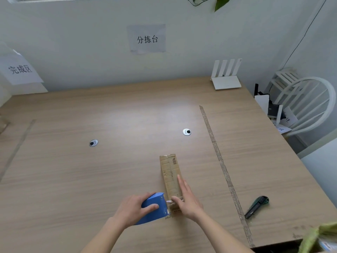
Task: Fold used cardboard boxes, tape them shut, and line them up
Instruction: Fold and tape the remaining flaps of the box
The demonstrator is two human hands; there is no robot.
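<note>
A long, narrow cardboard box (169, 170) lies on the wooden table (109, 170), running away from me just right of centre. My left hand (135, 209) grips a blue tape dispenser (155, 207) whose front end sits against the box's near end. My right hand (186, 198) rests on top of the box with fingers straight, pressing it down, the thumb close to the dispenser's mouth. The near end of the box is hidden under my right hand.
A green and black utility knife (257, 207) lies at the right. A long strip of tape (220, 161) runs along the table on the right side. Two cable grommets (187, 132) (93, 142) sit mid-table. A white router (226, 75) stands at the back; a white chair (306, 103) is beyond the right edge.
</note>
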